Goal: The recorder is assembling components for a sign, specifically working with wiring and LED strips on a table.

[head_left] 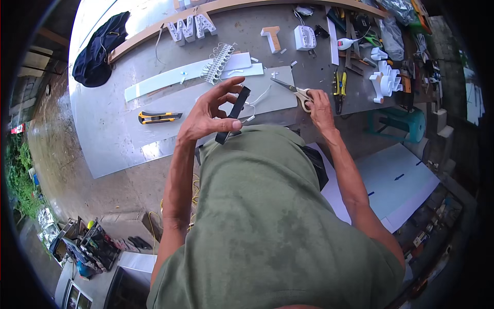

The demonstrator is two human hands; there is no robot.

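My left hand (208, 116) is above the near edge of the table. Its thumb and fingers close around a black, narrow bar-like piece (239, 105), held tilted. A thin white wire (263, 96) and a small white block (248, 119) show beside that piece; how they join it is hard to see. My right hand (322, 112) grips a pair of scissors (302, 97) by the light beige handles. Their blades point away to the left, over the grey sheet (278, 103). A yellow and black utility knife (159, 117) lies left of my left hand.
White strips (164, 82) and a chain of white modules (218, 63) lie ahead. Block letters (191, 29) stand by a wooden bar (149, 38). Pliers (340, 85) and white curved pieces (385, 81) sit at right; a dark cap (101, 51) at far left.
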